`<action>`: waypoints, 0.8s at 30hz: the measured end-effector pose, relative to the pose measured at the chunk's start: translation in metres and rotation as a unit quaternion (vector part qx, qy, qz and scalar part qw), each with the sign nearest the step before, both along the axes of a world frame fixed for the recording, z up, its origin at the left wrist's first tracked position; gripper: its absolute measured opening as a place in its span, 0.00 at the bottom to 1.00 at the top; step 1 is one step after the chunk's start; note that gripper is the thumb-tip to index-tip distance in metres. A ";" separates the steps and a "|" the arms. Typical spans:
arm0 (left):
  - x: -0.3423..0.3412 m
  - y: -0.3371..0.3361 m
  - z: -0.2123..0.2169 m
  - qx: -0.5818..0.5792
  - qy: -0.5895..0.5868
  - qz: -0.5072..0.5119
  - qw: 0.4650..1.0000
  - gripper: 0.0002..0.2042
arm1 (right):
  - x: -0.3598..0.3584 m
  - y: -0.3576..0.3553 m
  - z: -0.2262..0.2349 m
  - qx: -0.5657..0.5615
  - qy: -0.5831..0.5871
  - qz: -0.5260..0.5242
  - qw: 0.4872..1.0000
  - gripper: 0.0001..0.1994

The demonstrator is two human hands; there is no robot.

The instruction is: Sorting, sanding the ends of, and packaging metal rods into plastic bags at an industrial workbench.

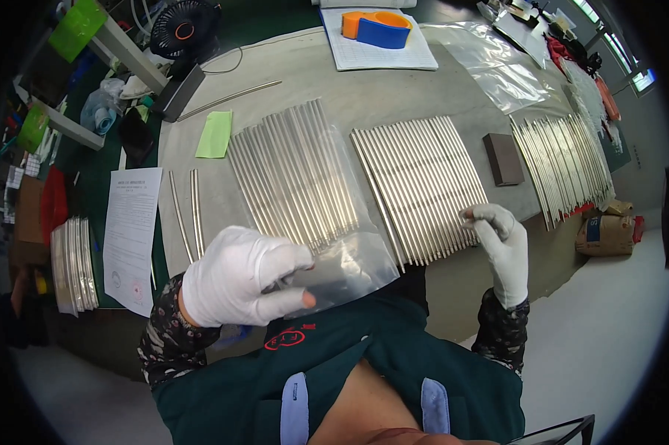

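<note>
The left hand (pixel 242 278), thumb and fingers parted, points inward at one rod-filled bag (pixel 345 271); the right hand (pixel 503 248) curls beside one bare rod row (pixel 423 185), its grip unclear. One brown block (pixel 503 159) lies beyond the right hand.

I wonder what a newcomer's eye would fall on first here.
Probably the clear plastic bag of metal rods in the middle, and the bare row to its right. The gloved left hand is at the bag's lower end, the right hand by the bare row. Beyond, an orange and blue looped object lies on a notebook.
</note>
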State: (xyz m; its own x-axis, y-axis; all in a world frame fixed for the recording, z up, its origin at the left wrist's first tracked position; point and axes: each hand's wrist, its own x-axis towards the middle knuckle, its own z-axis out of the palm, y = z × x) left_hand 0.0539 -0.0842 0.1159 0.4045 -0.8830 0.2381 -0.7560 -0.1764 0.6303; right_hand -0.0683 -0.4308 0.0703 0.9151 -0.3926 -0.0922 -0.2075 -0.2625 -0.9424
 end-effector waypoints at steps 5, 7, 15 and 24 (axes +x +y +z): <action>0.051 -0.124 -0.036 0.094 -0.228 -0.101 0.964 0.23 | 0.024 -0.042 -0.050 -0.542 0.009 -0.087 0.836 0.14; 0.059 -0.148 -0.054 0.199 -0.271 -0.169 0.926 0.34 | 0.033 -0.051 -0.061 -0.582 0.034 -0.098 0.806 0.15; 0.097 -0.168 -0.099 0.139 -0.274 -0.303 0.902 0.51 | 0.050 -0.033 -0.063 -0.542 0.087 -0.040 0.835 0.17; 0.082 -0.205 -0.097 0.045 -0.270 -0.405 0.873 0.51 | 0.013 0.024 -0.060 -0.445 0.053 0.030 0.893 0.12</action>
State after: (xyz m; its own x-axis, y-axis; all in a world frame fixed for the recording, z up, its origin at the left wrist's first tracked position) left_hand 0.1357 -0.2888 0.0186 -0.5100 -0.8523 0.1164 -0.8383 0.5228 0.1547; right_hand -0.0557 -0.4066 0.0100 0.9418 -0.3034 0.1446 -0.2431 -0.9119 -0.3306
